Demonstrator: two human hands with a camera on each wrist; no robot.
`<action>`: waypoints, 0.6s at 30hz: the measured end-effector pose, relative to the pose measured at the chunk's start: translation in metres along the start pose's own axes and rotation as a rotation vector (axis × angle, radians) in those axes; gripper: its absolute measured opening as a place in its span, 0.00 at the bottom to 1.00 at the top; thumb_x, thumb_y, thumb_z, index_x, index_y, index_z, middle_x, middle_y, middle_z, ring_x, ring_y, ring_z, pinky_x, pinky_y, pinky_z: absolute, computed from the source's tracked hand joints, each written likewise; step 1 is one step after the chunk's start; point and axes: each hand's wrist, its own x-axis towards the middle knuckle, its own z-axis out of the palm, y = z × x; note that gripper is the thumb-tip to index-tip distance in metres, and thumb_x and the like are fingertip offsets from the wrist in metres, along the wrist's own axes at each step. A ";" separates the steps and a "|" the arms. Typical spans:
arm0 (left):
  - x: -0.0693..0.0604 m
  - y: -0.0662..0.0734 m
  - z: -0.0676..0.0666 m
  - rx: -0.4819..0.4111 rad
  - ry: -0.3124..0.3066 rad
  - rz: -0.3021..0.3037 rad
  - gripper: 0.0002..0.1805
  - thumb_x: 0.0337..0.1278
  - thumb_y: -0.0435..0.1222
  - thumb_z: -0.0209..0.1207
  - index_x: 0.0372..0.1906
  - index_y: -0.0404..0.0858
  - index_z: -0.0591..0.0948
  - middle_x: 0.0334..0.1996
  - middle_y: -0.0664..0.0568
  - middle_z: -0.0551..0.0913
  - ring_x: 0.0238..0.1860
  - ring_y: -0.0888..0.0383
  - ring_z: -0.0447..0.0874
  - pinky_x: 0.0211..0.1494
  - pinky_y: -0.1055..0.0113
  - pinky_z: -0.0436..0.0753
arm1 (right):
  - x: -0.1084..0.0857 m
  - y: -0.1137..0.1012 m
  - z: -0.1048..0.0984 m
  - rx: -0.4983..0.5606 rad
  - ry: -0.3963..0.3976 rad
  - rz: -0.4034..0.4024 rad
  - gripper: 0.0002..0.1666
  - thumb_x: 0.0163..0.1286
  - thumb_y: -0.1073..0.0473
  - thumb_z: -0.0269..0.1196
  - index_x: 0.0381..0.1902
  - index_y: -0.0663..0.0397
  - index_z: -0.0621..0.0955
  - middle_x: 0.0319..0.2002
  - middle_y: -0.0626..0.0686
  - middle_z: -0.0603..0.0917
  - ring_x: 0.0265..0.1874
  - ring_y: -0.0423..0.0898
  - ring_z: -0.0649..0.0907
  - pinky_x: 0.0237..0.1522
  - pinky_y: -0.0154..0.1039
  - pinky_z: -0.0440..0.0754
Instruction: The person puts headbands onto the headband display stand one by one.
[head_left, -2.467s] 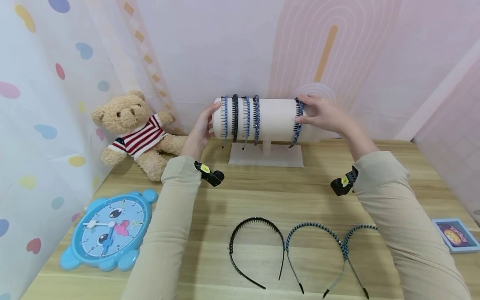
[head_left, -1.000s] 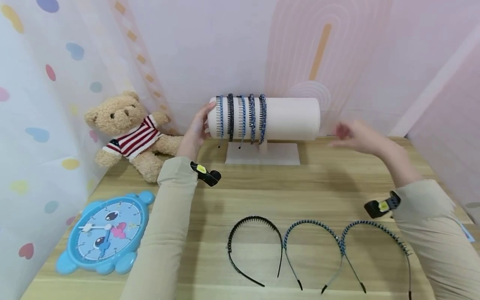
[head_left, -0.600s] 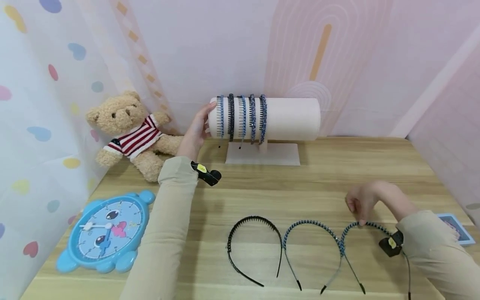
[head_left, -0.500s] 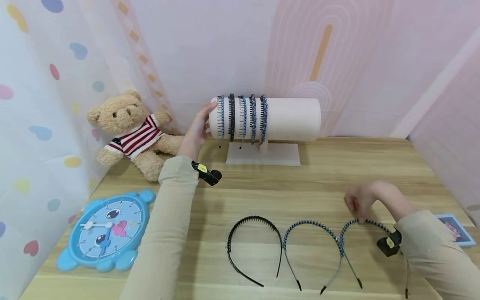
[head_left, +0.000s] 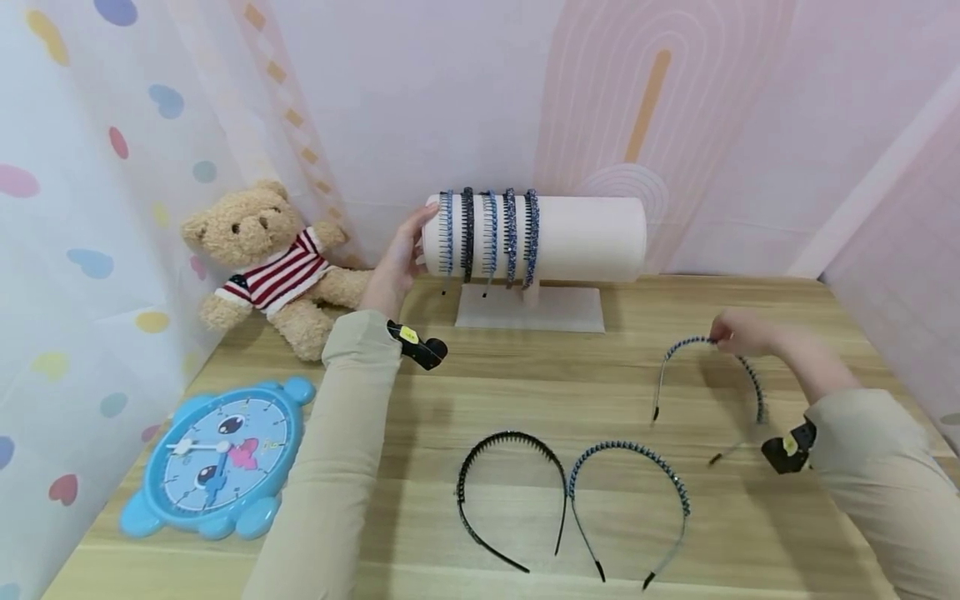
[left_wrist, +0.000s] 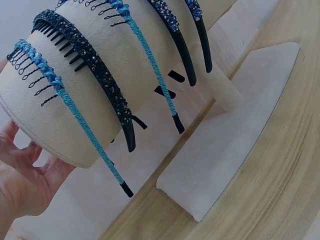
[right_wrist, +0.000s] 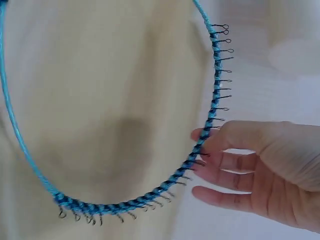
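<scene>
My right hand [head_left: 742,333] pinches a blue headband [head_left: 753,379] near the top of its arch, raised above the table on the right. In the right wrist view, wire teeth stick out along this woven band [right_wrist: 217,95], and thumb and fingertips meet on it. My left hand [head_left: 401,250] grips the left end of a white cylindrical headband stand [head_left: 588,237]. Several headbands sit around the stand's left half, among them a black glittery one [left_wrist: 95,65] and a light-blue one [left_wrist: 85,125]. On the table lie a black headband [head_left: 461,492] and a blue headband [head_left: 626,444], side by side.
A teddy bear [head_left: 277,275] in a striped shirt sits at the back left. In front of it lies a blue toy clock [head_left: 217,462], beside my left sleeve. The stand's flat base [head_left: 480,312] rests near the table's back edge, before a patterned backdrop [head_left: 465,100].
My right hand let go of a glittery headband on the stand, now beside the others. It then reached down and lifted the rightmost blue headband off the table. My left hand stayed on the stand.
</scene>
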 end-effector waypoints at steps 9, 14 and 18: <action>0.001 0.000 0.000 0.004 0.002 -0.002 0.28 0.50 0.58 0.55 0.57 0.55 0.70 0.57 0.60 0.70 0.53 0.58 0.62 0.52 0.62 0.64 | -0.002 -0.005 -0.053 0.309 0.164 0.248 0.22 0.64 0.61 0.56 0.43 0.81 0.73 0.23 0.55 0.83 0.22 0.43 0.82 0.27 0.36 0.80; 0.000 0.001 0.000 0.006 0.005 0.001 0.28 0.49 0.58 0.56 0.57 0.55 0.71 0.55 0.61 0.71 0.51 0.59 0.63 0.51 0.63 0.64 | 0.005 -0.020 -0.058 0.632 0.286 0.356 0.32 0.64 0.53 0.58 0.53 0.79 0.69 0.19 0.37 0.82 0.21 0.32 0.81 0.29 0.29 0.80; 0.002 -0.001 -0.001 -0.004 -0.004 -0.001 0.29 0.49 0.58 0.56 0.58 0.55 0.70 0.56 0.60 0.71 0.54 0.58 0.64 0.54 0.62 0.64 | 0.014 -0.032 -0.061 0.848 0.314 0.346 0.35 0.67 0.55 0.55 0.63 0.75 0.60 0.20 0.31 0.81 0.25 0.28 0.82 0.34 0.25 0.80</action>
